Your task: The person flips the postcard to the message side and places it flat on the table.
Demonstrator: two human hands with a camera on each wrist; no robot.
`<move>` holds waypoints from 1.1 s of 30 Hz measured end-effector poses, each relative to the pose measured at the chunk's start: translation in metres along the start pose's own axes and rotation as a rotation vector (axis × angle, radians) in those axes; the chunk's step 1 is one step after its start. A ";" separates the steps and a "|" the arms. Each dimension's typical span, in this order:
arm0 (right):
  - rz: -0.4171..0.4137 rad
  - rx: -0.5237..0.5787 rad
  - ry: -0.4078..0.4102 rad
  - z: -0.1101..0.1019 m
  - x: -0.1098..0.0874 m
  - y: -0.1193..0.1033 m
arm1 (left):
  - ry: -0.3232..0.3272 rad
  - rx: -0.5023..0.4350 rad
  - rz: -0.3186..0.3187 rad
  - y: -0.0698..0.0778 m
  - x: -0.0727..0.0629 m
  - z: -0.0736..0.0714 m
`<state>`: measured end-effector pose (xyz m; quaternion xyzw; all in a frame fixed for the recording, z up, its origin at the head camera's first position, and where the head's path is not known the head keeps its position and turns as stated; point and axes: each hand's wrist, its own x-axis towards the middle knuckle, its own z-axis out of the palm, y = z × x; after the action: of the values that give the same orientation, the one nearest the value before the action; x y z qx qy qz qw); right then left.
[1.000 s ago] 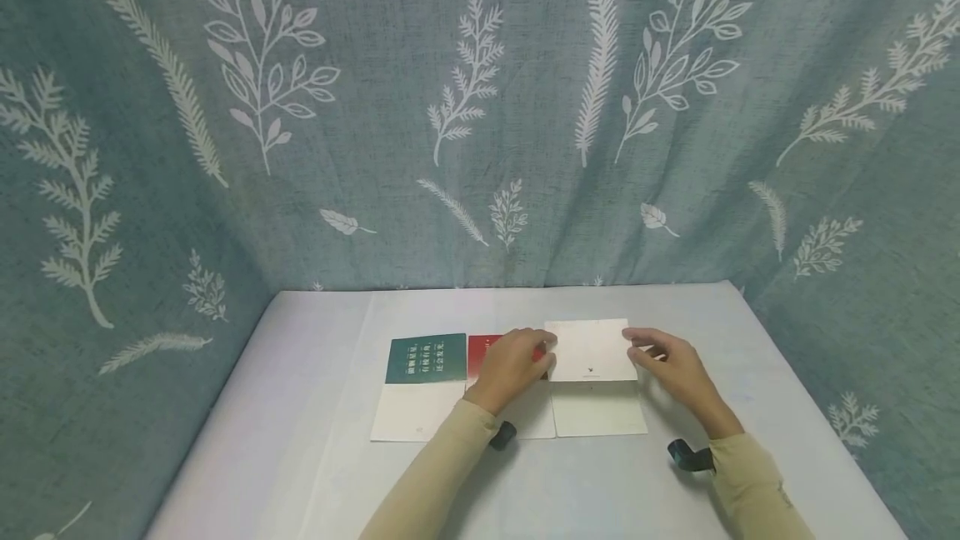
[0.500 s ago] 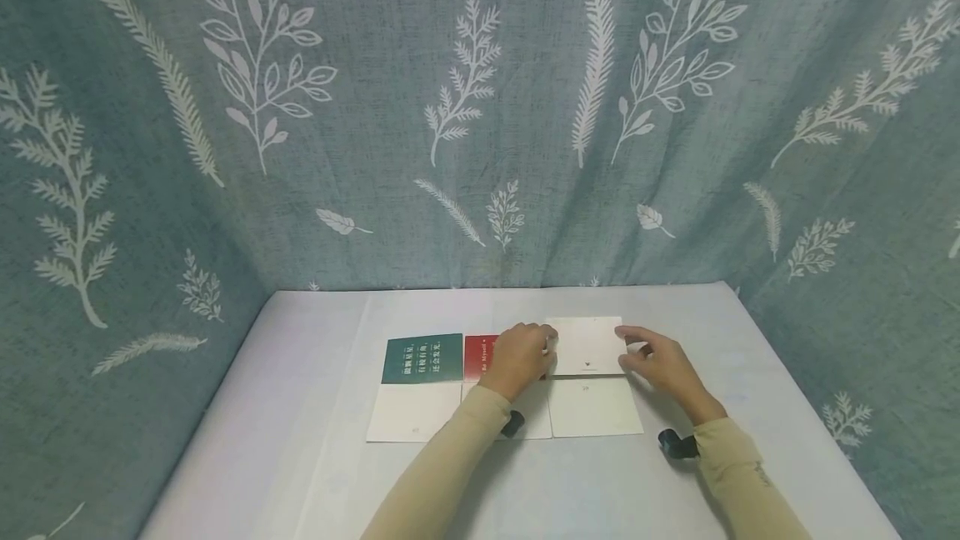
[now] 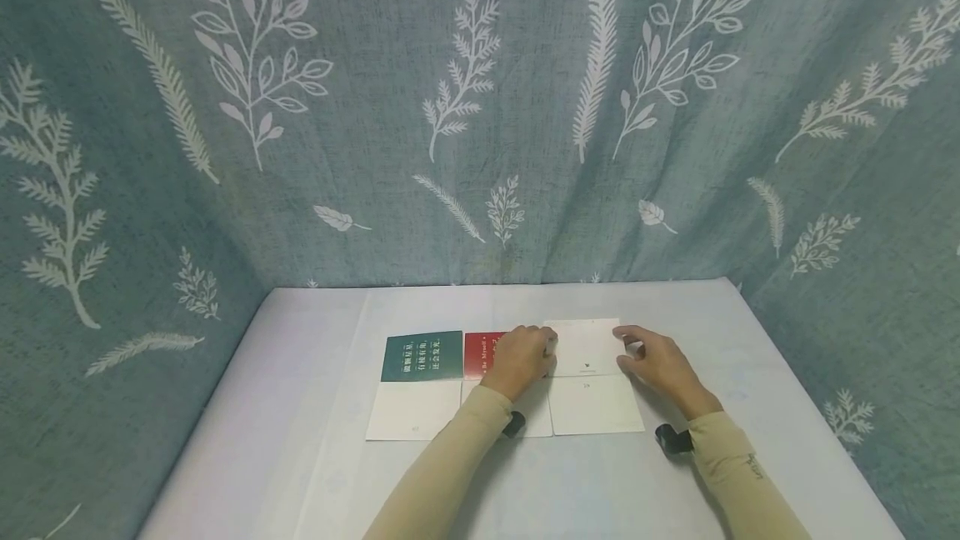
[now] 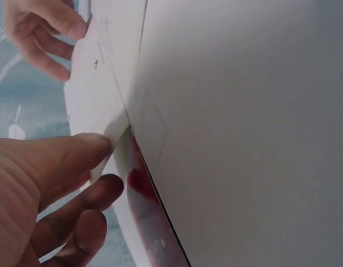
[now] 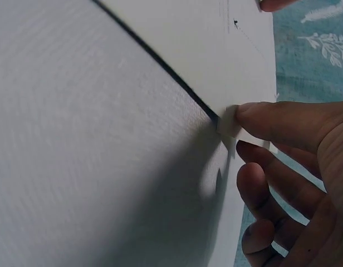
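Observation:
A white card (image 3: 585, 348) with a small dark mark lies at the right end of the back row. My left hand (image 3: 519, 361) pinches its left edge; in the left wrist view the thumb (image 4: 91, 149) presses on a bent corner. From the other side, my right hand (image 3: 660, 363) pinches the right edge, with the thumb (image 5: 272, 119) on a near corner in the right wrist view. Directly in front lies another white card (image 3: 596, 407). A red card (image 3: 480, 352) with white lettering sits to the left, partly covered by my left hand.
At the left end of the back row is a green card (image 3: 422, 357) with white characters. Two more white cards lie in the front row, the left one (image 3: 412, 412) in plain sight, the middle one partly behind my left arm. A leaf-patterned curtain (image 3: 390, 232) borders the white table (image 3: 300, 373).
The white card has shifted slightly left and come down, so its near edge now meets the card in front. My right hand has moved a little left with it; both hands keep their hold.

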<state>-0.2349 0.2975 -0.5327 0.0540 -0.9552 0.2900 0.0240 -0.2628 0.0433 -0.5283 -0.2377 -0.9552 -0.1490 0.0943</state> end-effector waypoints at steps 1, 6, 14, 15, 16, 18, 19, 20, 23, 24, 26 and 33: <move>-0.001 -0.001 -0.001 0.000 0.000 0.000 | 0.001 0.005 0.001 0.000 0.000 0.000; -0.010 -0.011 -0.004 -0.001 0.001 -0.001 | 0.024 0.018 0.015 -0.001 -0.001 0.001; -0.011 -0.014 -0.008 -0.002 0.000 -0.001 | 0.059 0.018 0.025 -0.003 -0.002 0.003; -0.010 -0.018 -0.011 -0.001 0.000 0.000 | 0.061 0.014 0.025 -0.003 -0.003 0.002; -0.012 -0.022 -0.015 -0.001 0.000 0.000 | 0.061 0.009 0.023 -0.004 -0.003 0.001; -0.012 -0.029 -0.019 0.000 0.000 0.000 | 0.064 -0.005 0.018 -0.006 -0.005 -0.001; -0.011 -0.029 -0.018 0.000 0.000 0.000 | 0.066 -0.010 0.014 -0.007 -0.006 -0.002; -0.008 -0.029 -0.017 0.000 0.000 0.000 | 0.069 -0.010 0.010 -0.008 -0.007 -0.003; 0.003 -0.016 -0.015 -0.001 -0.001 -0.002 | 0.065 -0.012 -0.015 -0.014 -0.011 -0.008; 0.007 -0.010 -0.015 -0.001 -0.001 -0.003 | 0.060 -0.017 -0.025 -0.017 -0.012 -0.009; 0.005 -0.002 -0.012 -0.002 -0.001 -0.006 | 0.044 -0.045 -0.047 -0.022 -0.015 -0.014; -0.087 0.034 0.024 0.001 0.001 -0.016 | 0.007 -0.158 -0.131 -0.042 -0.027 -0.030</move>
<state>-0.2340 0.2831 -0.5246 0.0922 -0.9466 0.3053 0.0470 -0.2565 -0.0130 -0.5169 -0.1810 -0.9536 -0.2304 0.0688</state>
